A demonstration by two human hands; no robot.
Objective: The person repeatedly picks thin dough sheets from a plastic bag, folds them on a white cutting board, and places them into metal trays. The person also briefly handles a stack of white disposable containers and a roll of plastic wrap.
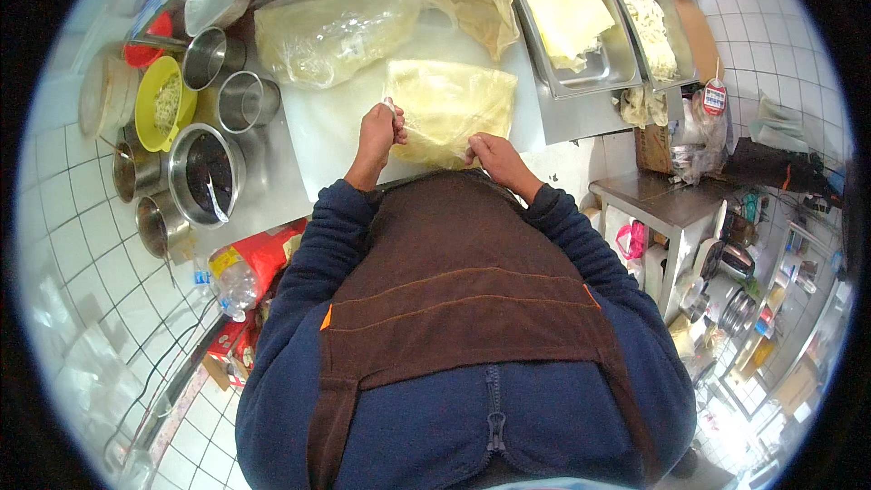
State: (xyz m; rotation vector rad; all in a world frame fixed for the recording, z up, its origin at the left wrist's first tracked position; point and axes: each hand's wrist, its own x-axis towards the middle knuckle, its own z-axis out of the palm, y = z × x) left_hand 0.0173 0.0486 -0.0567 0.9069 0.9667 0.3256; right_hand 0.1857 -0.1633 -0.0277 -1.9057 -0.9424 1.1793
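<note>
In front of me on a white cutting board (327, 127) lies a flat, folded stack of pale yellow sheets (458, 104), with what looks like clear plastic wrapping around it. My left hand (376, 138) is closed at the stack's left edge; a bit of whitish, shiny material shows by its thumb. At the near right corner, my right hand (497, 160) pinches the edge of the wrapping. Which layer its fingertips hold is hard to make out. Beyond the stack rests a large clear plastic bag (331, 32) with pale yellow contents.
At the left stand metal pots (247, 102), a yellow colander (166, 102) with pale shreds and a steel bowl (207, 172) of dark liquid with a spoon. Back right are two steel trays (594, 82) of yellow sheets and strips. A low table (653, 195) stands right.
</note>
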